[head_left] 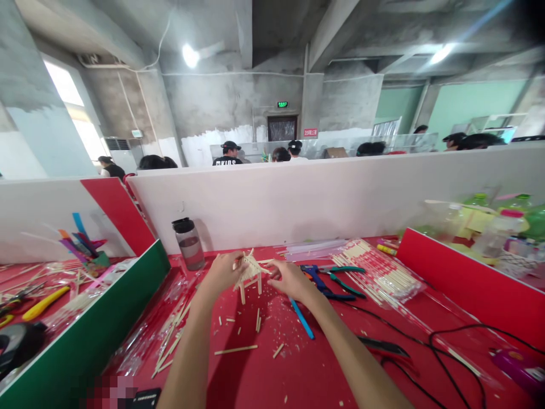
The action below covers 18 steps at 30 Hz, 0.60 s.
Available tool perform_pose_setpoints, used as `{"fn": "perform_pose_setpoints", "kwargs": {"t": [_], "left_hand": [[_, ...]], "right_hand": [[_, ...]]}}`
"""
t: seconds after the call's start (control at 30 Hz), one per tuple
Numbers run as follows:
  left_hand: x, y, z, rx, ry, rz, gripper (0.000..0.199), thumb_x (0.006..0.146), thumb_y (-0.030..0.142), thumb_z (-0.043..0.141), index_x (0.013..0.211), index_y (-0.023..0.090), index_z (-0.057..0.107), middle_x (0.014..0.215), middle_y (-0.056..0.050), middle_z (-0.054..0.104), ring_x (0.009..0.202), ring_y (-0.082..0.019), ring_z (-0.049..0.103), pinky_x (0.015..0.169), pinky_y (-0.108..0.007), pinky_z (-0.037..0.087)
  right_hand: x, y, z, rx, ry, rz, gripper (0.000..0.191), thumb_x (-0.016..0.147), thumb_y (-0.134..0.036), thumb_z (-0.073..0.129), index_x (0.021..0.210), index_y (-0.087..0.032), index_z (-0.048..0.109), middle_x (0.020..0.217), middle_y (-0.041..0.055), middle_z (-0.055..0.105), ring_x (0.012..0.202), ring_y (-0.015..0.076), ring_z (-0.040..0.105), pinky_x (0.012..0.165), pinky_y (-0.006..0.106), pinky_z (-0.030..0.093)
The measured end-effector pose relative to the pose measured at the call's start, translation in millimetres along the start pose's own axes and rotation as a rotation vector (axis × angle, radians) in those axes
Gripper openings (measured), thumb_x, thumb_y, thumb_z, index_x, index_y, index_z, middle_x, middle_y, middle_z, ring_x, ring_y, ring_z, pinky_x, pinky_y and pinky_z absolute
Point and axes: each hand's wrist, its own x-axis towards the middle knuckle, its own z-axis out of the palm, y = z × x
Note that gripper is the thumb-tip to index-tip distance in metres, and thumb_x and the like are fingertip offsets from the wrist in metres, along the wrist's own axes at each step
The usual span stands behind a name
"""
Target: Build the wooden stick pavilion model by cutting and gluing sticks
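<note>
A small model made of pale wooden sticks [251, 272] stands on legs on the red tabletop, with a slatted top and a few sticks jutting out. My left hand [225, 274] grips its left side, fingers curled around the edge. At the right side, my right hand [290, 278] has its fingers bent around the end of a protruding stick. Exactly how the fingertips touch the wood is too small to make out. Cut stick pieces [258, 321] and crumbs lie in front of the model, along with one longer stick [235, 350].
To the right lie a blue glue gun [314, 275], green-handled pliers [347, 279], a blue strip [302, 319], bundled sticks [381, 270], a utility knife [385, 346] and black cable [426, 343]. A water bottle [190, 247] stands left. Green [106, 324] and red dividers [464, 267] flank the table.
</note>
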Motion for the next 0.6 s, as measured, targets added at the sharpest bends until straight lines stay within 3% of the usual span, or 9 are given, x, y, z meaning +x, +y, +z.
{"fn": "perform_pose_setpoints", "kwargs": {"t": [0.13, 0.27, 0.33, 0.43, 0.6], "left_hand": [[-2.8, -20.0, -4.3, -0.261, -0.010, -0.023, 0.041, 0.085, 0.038, 0.048, 0.116, 0.017, 0.064, 0.119, -0.011, 0.068, 0.104, -0.025, 0.064, 0.092, -0.035, 0.047], [-4.9, -51.5, -4.1, -0.308, 0.131, -0.118, 0.045, 0.078, 0.039, 0.055, 0.114, 0.015, 0.066, 0.119, -0.013, 0.068, 0.109, -0.027, 0.062, 0.098, -0.038, 0.044], [-6.1, -64.2, -2.8, -0.364, 0.140, -0.195, 0.047, 0.075, 0.042, 0.057, 0.112, 0.013, 0.066, 0.117, -0.014, 0.069, 0.108, -0.027, 0.063, 0.096, -0.037, 0.046], [-9.3, -71.7, -1.0, -0.460, 0.056, -0.325, 0.049, 0.072, 0.048, 0.060, 0.105, 0.013, 0.067, 0.108, -0.015, 0.072, 0.101, -0.028, 0.065, 0.087, -0.036, 0.050], [-17.3, -62.9, 4.1, -0.618, -0.232, -0.427, 0.044, 0.067, 0.053, 0.066, 0.086, 0.014, 0.069, 0.091, -0.012, 0.073, 0.085, -0.024, 0.067, 0.075, -0.033, 0.051]], "right_hand": [[1.7, 19.9, 15.0, 0.112, -0.007, 0.063, 0.039, 0.073, -0.015, 0.068, 0.112, -0.016, 0.066, 0.091, 0.0081, 0.075, 0.079, 0.0209, 0.071, 0.071, 0.029, 0.054], [2.7, 34.0, 38.1, 0.253, -0.022, 0.043, 0.027, 0.073, -0.017, 0.067, 0.100, -0.016, 0.072, 0.096, 0.0091, 0.076, 0.087, 0.0253, 0.071, 0.077, 0.034, 0.055], [1.7, 36.1, 49.1, 0.331, -0.049, 0.032, 0.024, 0.074, -0.017, 0.065, 0.097, -0.016, 0.073, 0.095, 0.0079, 0.076, 0.087, 0.0247, 0.071, 0.079, 0.034, 0.055], [-0.4, 35.2, 61.3, 0.345, -0.018, 0.032, 0.022, 0.074, -0.017, 0.065, 0.094, -0.017, 0.074, 0.095, 0.0073, 0.076, 0.086, 0.0244, 0.071, 0.080, 0.035, 0.054], [-2.8, 28.9, 68.1, 0.281, 0.066, 0.029, 0.022, 0.075, -0.020, 0.066, 0.096, -0.018, 0.074, 0.095, 0.0075, 0.076, 0.085, 0.0252, 0.070, 0.079, 0.034, 0.052]]}}
